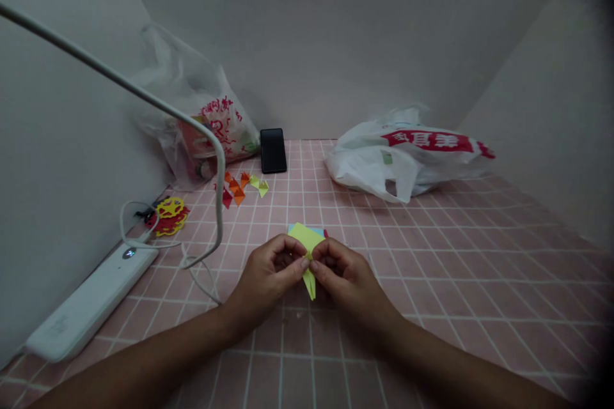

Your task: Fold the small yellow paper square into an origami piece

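Pinching yellow paper (307, 244), both hands

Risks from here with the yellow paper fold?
1. Both hands, left hand and right hand, pinch the yellow paper in mid-air; a slip may skew the crease.
2. The white cable loops close beside the left hand, so it could snag.
3. The small folded pieces lie loose and may scatter.
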`<state>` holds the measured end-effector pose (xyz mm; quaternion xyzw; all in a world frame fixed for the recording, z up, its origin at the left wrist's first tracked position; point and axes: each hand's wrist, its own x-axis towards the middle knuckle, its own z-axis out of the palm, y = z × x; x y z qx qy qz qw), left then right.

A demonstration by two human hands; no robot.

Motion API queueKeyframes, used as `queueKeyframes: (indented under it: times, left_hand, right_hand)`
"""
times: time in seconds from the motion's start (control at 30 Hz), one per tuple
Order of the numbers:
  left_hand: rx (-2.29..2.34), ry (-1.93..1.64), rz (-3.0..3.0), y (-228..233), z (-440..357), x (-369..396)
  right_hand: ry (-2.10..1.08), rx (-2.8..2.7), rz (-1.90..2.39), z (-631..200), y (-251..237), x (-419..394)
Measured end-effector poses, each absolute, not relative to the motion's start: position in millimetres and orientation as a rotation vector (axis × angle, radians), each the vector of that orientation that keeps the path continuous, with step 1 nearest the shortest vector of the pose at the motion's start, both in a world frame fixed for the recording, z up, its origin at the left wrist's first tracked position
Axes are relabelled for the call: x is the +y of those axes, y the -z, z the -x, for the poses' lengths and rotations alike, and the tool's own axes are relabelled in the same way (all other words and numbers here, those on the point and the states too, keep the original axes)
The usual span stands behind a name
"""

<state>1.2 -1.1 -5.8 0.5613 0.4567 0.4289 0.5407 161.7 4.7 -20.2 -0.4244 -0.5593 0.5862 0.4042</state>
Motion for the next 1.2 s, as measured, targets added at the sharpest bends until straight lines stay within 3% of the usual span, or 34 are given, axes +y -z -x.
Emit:
queueKeyframes:
  times: [0.83, 1.2]
  left_hand:
    - [1.198, -1.061, -1.378, 8.7, -6.0, -5.2]
    - [1.143, -1.056, -1.493, 4.4, -5.8, -6.6]
  right_hand:
    - [-1.250, -1.536, 1.140, -161.2, 21.5, 0.1]
    - [-1.476, -1.131, 1.056, -162.9, 13.1, 3.8]
